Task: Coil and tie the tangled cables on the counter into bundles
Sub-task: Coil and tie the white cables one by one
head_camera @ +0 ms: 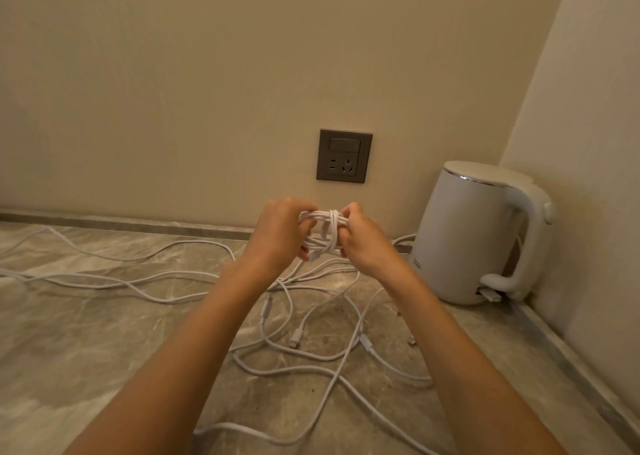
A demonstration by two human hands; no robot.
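Cable bundle [323,229]: in the head view, a short hank of white cable is held in the air between 2 bare hands, above the far part of the table [86,333] and just below a grey wall socket [344,156]. Several turns of white cable wrap crosswise round the middle of the hank.

The left hand [278,233] grips the left end, its fingers curled round the loops. The right hand [363,243] grips the right end, its fingers also curled tight on the strands. The 2 hands are close together, with only the wrapped middle of the bundle showing between them. Both forearms reach in from the bottom edge.

Under the hands, loose cables [277,350] lie tangled on the marbled grey-brown table, looping over one another and trailing off to the left edge and the bottom edge. A small white connector [296,335] lies among them.

To the right, a white kettle [474,233] stands upright in the corner, with its handle facing right. It is apart from the hands. The wall [207,74] behind is plain beige.
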